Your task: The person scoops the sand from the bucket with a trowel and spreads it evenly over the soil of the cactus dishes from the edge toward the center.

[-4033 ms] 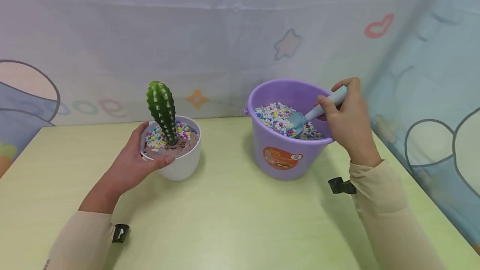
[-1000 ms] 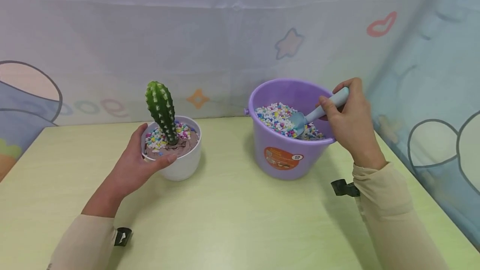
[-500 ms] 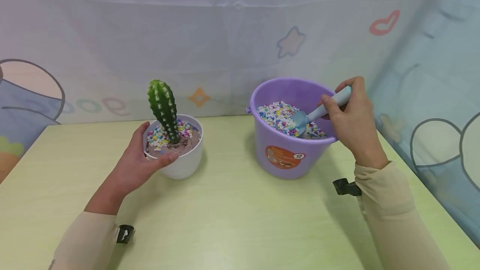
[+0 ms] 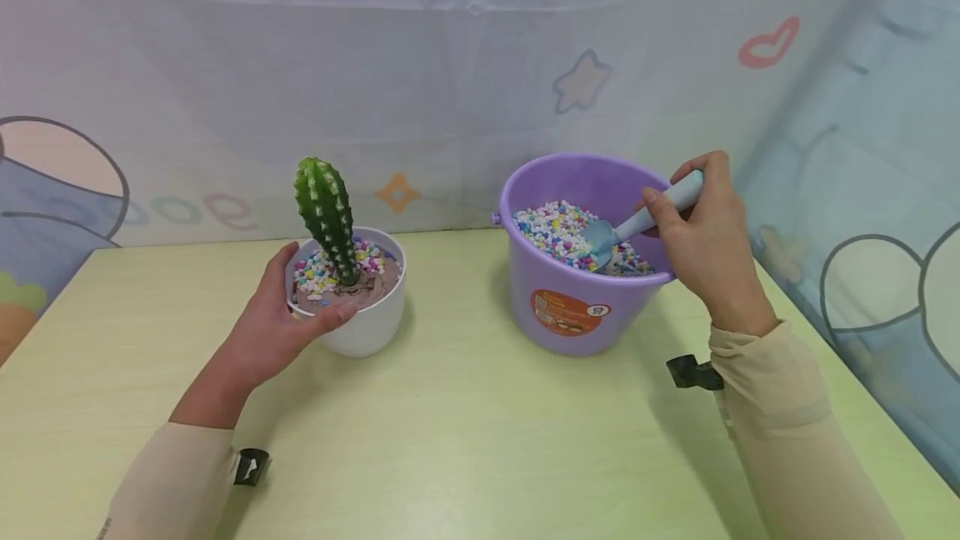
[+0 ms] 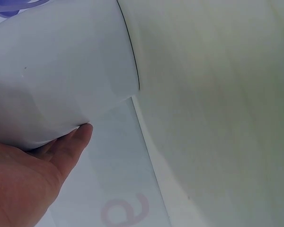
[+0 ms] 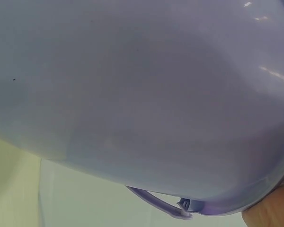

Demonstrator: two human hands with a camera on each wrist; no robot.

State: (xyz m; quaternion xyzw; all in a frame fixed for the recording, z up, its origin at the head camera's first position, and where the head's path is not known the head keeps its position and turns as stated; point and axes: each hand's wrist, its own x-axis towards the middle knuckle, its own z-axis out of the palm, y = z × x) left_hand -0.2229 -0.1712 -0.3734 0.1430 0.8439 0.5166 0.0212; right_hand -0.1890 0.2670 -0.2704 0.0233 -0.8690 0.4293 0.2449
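Observation:
My left hand point(image 4: 266, 323) holds the white flowerpot point(image 4: 367, 332) at its left side, thumb across the front near the rim. In the left wrist view, its fingers point(image 5: 71, 146) lie along the pot's wall. A green cactus point(image 4: 326, 211) stands in the pot, leaning slightly left, with brown soil point(image 4: 367, 294) and colourful pebbles point(image 4: 315, 277) around its base. My right hand point(image 4: 705, 240) grips the handle of a light blue shovel point(image 4: 633, 223) over the right rim of a purple bucket point(image 4: 577, 319). The shovel's blade rests in the bucket's colourful pebbles point(image 4: 555, 227).
Pot and bucket stand apart near the back of the pale wooden table point(image 4: 450, 440). Printed cloth point(image 4: 465, 82) hangs behind the table and along its right side. The bucket's purple handle point(image 6: 156, 201) shows in the right wrist view.

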